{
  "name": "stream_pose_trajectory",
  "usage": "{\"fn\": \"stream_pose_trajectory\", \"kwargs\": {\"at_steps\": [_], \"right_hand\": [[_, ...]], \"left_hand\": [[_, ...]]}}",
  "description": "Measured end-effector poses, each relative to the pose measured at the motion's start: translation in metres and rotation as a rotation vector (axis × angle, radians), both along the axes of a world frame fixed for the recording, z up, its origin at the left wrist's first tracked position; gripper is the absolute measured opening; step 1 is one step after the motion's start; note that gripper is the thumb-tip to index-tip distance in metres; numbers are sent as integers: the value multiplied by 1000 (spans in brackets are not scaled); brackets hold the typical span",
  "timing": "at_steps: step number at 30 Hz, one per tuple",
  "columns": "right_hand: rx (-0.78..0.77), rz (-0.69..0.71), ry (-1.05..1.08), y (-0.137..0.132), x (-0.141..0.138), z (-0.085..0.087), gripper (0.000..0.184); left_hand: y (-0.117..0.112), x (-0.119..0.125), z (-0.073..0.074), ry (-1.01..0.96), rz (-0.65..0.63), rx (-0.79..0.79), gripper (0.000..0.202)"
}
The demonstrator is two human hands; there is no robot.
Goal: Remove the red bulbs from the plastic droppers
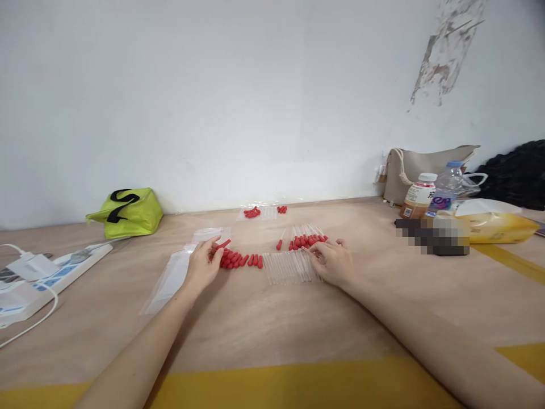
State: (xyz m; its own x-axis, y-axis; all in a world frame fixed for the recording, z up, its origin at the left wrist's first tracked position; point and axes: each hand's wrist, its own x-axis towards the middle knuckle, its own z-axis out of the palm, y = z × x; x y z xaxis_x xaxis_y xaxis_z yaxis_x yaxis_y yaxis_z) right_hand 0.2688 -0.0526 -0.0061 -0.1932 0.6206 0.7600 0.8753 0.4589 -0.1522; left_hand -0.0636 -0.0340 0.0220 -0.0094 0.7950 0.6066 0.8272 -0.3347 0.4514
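Note:
My left hand (203, 264) is curled over the left end of a heap of red rubber bulbs (232, 258), with one red bulb (223, 244) between thumb and forefinger. Three more bulbs lie in a short row just right of the heap. A row of thin clear tubes (285, 268) lies side by side on the table, and the fingers of my right hand (334, 261) are closed at its right end; whether a tube is between them is hidden. Behind the tubes lie several droppers (304, 240), clear tubes fitted with red bulbs, their bulbs toward me.
Clear plastic bags (170, 278) lie left of the heap. Another bag with red-bulbed droppers (252, 212) rests by the wall. A green pouch (131, 213) and a power strip (63, 278) stand left. Bottles (419, 196), a beige bag (426, 162) and a yellow pack (496, 224) stand right.

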Motion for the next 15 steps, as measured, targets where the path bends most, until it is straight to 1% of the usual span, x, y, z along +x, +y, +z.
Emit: {"fn": "stream_pose_trajectory", "kwargs": {"at_steps": [3, 7, 10, 12, 15], "right_hand": [[20, -13, -53, 0, -3, -2, 15], [5, 23, -87, -2, -6, -2, 16], [-10, 52, -98, -5, -7, -1, 17], [-25, 67, -103, -7, -7, -1, 19], [-49, 91, -116, -9, -7, 0, 23]], "left_hand": [[-3, 9, 1, 78, -19, -10, 34], [-7, 27, 0, 352, -82, 21, 22], [-8, 32, -2, 499, -94, 50, 18], [-9, 32, -3, 530, -93, 62, 18], [-12, 32, -1, 520, -82, 85, 20]]}}
